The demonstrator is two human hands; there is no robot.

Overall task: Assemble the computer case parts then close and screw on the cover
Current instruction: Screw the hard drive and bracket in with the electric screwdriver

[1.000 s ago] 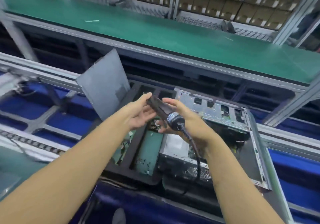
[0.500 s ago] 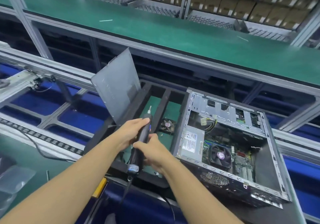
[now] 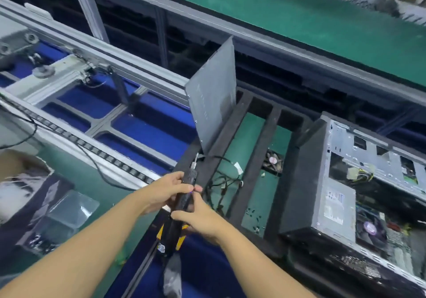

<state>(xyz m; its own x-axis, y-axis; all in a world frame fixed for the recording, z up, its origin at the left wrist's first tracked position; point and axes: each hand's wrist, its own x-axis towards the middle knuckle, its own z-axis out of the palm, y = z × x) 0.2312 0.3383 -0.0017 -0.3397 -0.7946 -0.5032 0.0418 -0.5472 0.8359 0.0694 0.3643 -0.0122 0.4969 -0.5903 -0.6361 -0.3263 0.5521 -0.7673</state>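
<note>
Between left hand point(image 3: 161, 194) and right hand point(image 3: 204, 222), electric screwdriver point(image 3: 184, 199), bit upward.

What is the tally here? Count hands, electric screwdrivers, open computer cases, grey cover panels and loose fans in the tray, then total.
1 black electric screwdriver
2 bare hands: left hand, right hand, both gripping the screwdriver
1 open grey metal computer case
1 flat grey metal cover panel
1 small black loose fan in the black tray
Total: 6

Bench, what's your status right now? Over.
Left hand and right hand both grip the electric screwdriver. Computer case open, cover panel standing apart in the black tray. Loose cables beside the hands.
</note>
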